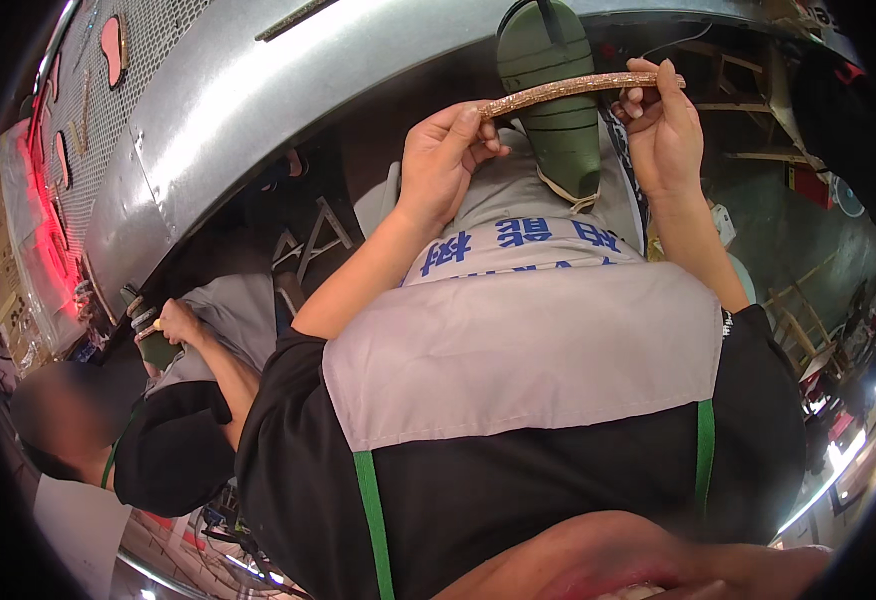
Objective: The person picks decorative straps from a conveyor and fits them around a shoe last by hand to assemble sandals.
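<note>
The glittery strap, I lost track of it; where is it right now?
In the head view the glittery strap sits top centre, stretched between the left hand and right hand, just above the green shoe form on the lap.

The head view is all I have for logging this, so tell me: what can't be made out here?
- Head view: the green shoe form is crossed by the glittery strap, and its lower end sinks behind the grey apron.
- The left hand and right hand pinch the strap's ends; fingers cover the tips.
- The co-worker's hand holds a dark thing, too small and dim to identify.
- The floor is hidden by the person's body.
</note>
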### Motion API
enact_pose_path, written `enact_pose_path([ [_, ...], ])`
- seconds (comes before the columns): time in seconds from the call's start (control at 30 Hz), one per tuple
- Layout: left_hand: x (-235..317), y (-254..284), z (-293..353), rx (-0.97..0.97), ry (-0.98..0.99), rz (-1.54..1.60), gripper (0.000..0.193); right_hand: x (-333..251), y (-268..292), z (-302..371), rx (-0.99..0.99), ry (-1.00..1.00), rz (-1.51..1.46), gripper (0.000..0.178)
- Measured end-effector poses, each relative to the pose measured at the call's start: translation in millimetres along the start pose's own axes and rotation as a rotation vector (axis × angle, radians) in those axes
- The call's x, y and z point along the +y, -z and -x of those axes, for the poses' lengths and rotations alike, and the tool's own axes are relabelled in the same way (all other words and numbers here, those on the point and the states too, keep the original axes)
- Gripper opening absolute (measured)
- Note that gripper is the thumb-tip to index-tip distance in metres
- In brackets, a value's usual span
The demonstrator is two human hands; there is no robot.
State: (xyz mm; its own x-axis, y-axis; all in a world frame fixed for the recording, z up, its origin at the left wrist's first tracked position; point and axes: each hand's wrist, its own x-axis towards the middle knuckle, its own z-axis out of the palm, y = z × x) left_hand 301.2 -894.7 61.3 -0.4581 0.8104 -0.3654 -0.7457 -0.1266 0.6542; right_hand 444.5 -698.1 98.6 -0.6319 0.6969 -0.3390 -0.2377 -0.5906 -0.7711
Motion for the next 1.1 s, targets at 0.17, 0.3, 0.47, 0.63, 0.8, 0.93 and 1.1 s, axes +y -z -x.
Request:
enact_pose_path([
  [0.17,-0.1,5.9,-5.7,0.006,-0.017,-0.065,0.029,3.5,1.3,-3.6,0.033,-0.013,0.026,0.036],
  [0.3,2.4,8.3,-0.6,-0.021,-0.023,-0.092,0.029,1.6,0.0,3.8,0.053,0.006,-0.002,0.036],
  [0.47,4.5,11.4,1.9,-0.081,0.060,-0.124,0.029,-4.1,5.8,10.3,0.015,0.045,0.067,0.035],
  [0.63,14.4,5.3,-2.6,-0.036,0.050,-0.148,0.029,-5.9,6.6,6.5,0.007,0.019,-0.031,0.031],
  [0.8,86.1,-18.4,-11.6,0.136,-0.742,-0.838,0.042,-30.0,-9.6,-17.2,-0.127,0.151,-0.088,0.029],
  [0.93,166.0,35.5,-59.1,0.332,-1.356,-1.880,0.034,-43.5,-9.3,-53.3,-0.035,0.170,-0.023,0.028],
  [1.1,158.2,33.5,-41.8,0.337,-1.006,-1.121,0.016,-43.8,-16.1,-39.8,-0.069,0.046,0.192,0.035],
])
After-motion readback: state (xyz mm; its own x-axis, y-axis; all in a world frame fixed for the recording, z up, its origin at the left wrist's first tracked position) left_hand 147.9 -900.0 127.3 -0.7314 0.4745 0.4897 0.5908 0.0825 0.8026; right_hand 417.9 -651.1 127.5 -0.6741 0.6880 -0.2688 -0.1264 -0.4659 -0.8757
